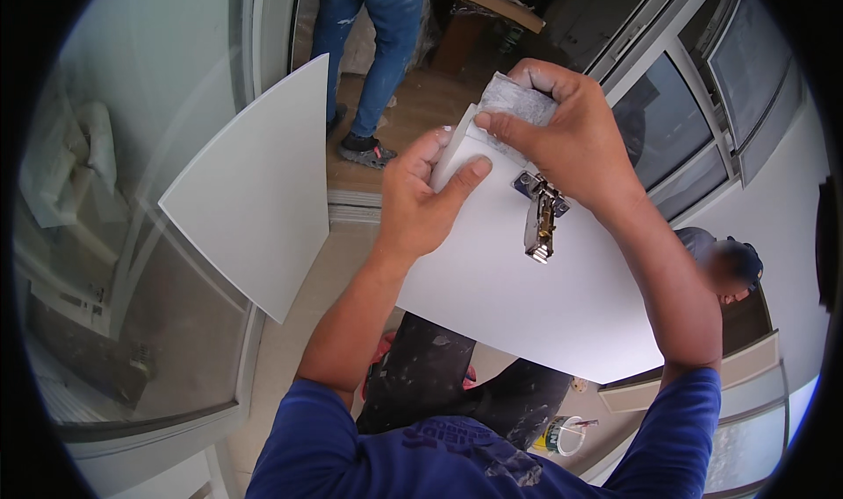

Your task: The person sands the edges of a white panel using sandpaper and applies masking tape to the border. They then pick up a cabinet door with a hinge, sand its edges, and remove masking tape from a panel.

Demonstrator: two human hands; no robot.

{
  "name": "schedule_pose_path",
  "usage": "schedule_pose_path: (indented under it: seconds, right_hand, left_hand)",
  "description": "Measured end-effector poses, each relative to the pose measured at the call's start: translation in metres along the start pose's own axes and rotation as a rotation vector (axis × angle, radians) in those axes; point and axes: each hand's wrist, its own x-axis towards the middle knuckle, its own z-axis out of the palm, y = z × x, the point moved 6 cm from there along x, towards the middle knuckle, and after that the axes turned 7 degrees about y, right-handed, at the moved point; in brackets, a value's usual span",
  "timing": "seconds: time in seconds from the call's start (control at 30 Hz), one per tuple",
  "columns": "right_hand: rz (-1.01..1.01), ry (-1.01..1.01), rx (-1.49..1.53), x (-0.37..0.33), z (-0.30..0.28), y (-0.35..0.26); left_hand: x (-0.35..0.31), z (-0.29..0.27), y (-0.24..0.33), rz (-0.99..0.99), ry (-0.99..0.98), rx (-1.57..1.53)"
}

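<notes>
**Head view: working the corner of a white cabinet door**

Head camera is looking down on a big white door panel [518,297] that I am holding up in front of my chest, tilted, with its far corner between my hands. It is showing as flat, smooth and matt white, and I am judging it stiff, fairly heavy and slick, so the edges and corner are offering the surest hold. A second white panel [255,191] is standing well apart on my left, against the glass. My left hand [421,196] is cupping the corner, thumb lying across the face, grip closed on the panel. My right hand [571,139] is pinching a crumpled grey-white wad [518,99], seemingly soft and light, against the corner edge. Just beside that hand a small metal hinge [540,218] is sitting on the panel, shiny and hard, folding outward.
</notes>
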Motion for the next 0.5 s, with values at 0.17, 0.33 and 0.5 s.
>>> schedule_pose_path:
  seconds: [0.17, 0.33, 0.5]
  right_hand:
    - [0.049, -0.003, 0.056, -0.002, -0.004, 0.008]
    - [-0.004, -0.018, 0.000, 0.011, 0.006, -0.004]
    - [-0.060, 0.027, -0.024, 0.008, 0.002, -0.004]
  left_hand:
    - [0.004, -0.003, 0.003, 0.012, 0.015, 0.050]
    - [0.005, -0.006, 0.005, 0.019, 0.023, 0.063]
    - [0.011, -0.008, 0.010, 0.029, 0.039, 0.078]
